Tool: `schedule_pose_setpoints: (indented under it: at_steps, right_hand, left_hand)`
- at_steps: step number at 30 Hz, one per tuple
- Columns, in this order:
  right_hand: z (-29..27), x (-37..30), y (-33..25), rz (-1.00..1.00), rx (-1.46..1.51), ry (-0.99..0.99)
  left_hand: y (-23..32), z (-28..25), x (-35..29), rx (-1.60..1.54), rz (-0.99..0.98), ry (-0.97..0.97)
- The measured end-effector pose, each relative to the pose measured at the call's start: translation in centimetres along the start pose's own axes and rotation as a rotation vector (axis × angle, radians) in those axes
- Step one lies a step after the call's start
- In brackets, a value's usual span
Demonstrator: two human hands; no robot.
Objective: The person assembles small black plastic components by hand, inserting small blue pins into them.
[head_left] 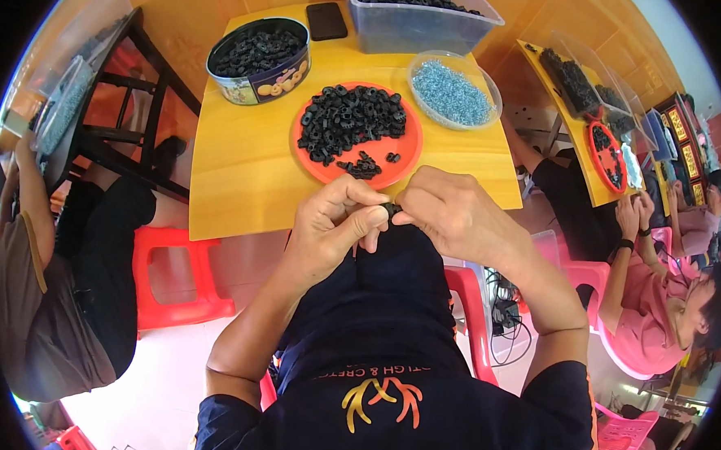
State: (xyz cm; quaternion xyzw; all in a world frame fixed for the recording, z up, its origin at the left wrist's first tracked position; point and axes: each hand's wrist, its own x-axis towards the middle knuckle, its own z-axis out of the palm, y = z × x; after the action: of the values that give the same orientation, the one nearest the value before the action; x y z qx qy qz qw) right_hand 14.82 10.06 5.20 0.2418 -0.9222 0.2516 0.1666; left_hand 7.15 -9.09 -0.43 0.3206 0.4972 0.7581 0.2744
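Observation:
Just over the table's near edge, my left hand (336, 228) pinches a small black ring-shaped part (391, 209) between thumb and forefinger. My right hand (455, 214) closes on the same part from the other side, its fingertips bunched together. Fingers cover most of the part, and any smaller piece between them is hidden. Right beyond my hands lies a round red plate (415, 150). A large heap of black ring-shaped parts (350, 118) fills its far side, with a smaller group (360, 167) near its front rim and a loose one beside it.
On the yellow table (232, 177) stand a round tin (266, 87) of black parts, a dark phone (327, 21), a clear bin (419, 32) of black parts and a round tub (453, 91) of small pale-blue pieces. Red stools (180, 281) and seated people flank me.

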Motion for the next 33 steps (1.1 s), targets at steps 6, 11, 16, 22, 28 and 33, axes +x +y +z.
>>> schedule_pose_setpoints:
  at_steps: [6, 11, 16, 22, 28, 33]
  right_hand:
    - [-0.5, 0.7, -0.6, 0.07, 0.091, -0.041]
    - [-0.4, 1.1, 0.9, 0.226, 0.327, -0.177]
    - [0.2, 1.9, 2.5, 0.126, 0.276, -0.132]
    - [1.0, 1.5, 3.9, 0.349, 0.378, -0.208]
    - [1.9, -0.2, 5.2, 0.403, 0.531, -0.176]
    - [3.0, 0.2, 5.6, 0.411, 0.42, -0.113]
  left_hand:
    - [0.7, 0.5, 0.1, 0.143, 0.075, 0.05]
    - [0.8, 0.2, 0.5, 0.396, 0.128, 0.037]
    - [-0.1, -0.7, 1.6, 0.007, -0.029, 0.08]
    - [-2.5, -1.6, 3.1, -0.048, -0.049, 0.072]
    - [-2.9, -2.2, 3.4, -0.12, -0.101, 0.109]
    - [-2.9, -2.6, 3.7, -0.15, -0.157, 0.14]
